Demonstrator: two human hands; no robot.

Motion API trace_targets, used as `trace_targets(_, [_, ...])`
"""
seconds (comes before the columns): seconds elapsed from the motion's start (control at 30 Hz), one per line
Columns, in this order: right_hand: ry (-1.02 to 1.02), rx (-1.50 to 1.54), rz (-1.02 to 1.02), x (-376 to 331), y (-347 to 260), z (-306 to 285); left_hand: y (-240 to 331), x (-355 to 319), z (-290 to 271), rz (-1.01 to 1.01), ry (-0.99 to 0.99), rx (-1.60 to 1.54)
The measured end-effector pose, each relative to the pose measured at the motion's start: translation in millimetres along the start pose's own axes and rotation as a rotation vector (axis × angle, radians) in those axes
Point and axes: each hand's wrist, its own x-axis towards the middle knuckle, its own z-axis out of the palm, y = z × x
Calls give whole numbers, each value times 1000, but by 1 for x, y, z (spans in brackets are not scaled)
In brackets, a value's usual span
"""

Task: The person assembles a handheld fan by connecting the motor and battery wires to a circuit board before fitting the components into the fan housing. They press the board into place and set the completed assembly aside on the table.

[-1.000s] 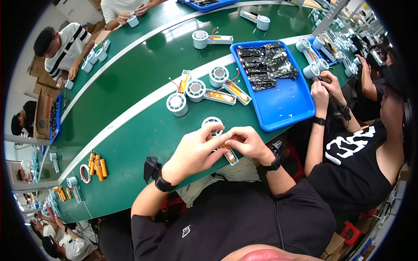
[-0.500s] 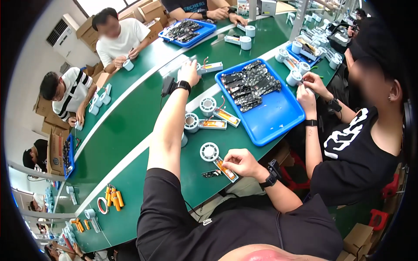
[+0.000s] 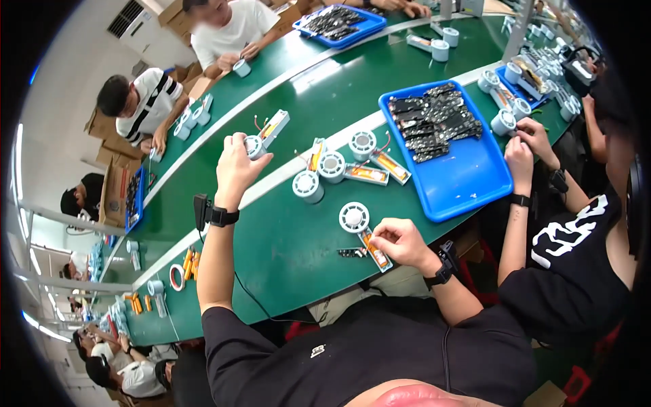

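My left hand (image 3: 237,169) is closed around the round head of a pale blue handheld fan (image 3: 254,147), above the far side of the green table. The fan's handle points away, with thin wires beside it. My right hand (image 3: 401,243) has thumb and forefinger pinched together at the opened handle of another handheld fan (image 3: 354,217), which lies in front of me with orange parts in its handle. Whatever lies between those fingertips is too small to make out. A small black circuit board (image 3: 351,252) rests left of that handle.
Several more fans (image 3: 331,167) are grouped beyond, some with orange parts in opened handles. A blue tray (image 3: 468,193) of black circuit boards stands to their right. A tape roll (image 3: 177,277) and orange cylinders (image 3: 192,263) lie left. A co-worker's hands (image 3: 521,152) work at right.
My left hand has drawn back toward me from across the table, bringing the fan with it. My right hand stays at the near fan's handle. The whole view has shifted.
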Motion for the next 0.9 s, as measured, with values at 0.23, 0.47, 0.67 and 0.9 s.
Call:
trace_targets(0.23, [-9, 32, 37, -2, 3, 1, -44, -122, -1, -179, 14, 18])
trace_targets(0.47, [-13, 82, 9, 1, 10, -2, 5, -150, 48, -181, 68, -126])
trace_targets(0.67, [-15, 231, 48, 3, 13, -3, 65, -188, 10, 64, 285, -177])
trace_targets(0.9, [-104, 179, 95, 7, 10, -7, 116, -227, 20, 491, 411, -710])
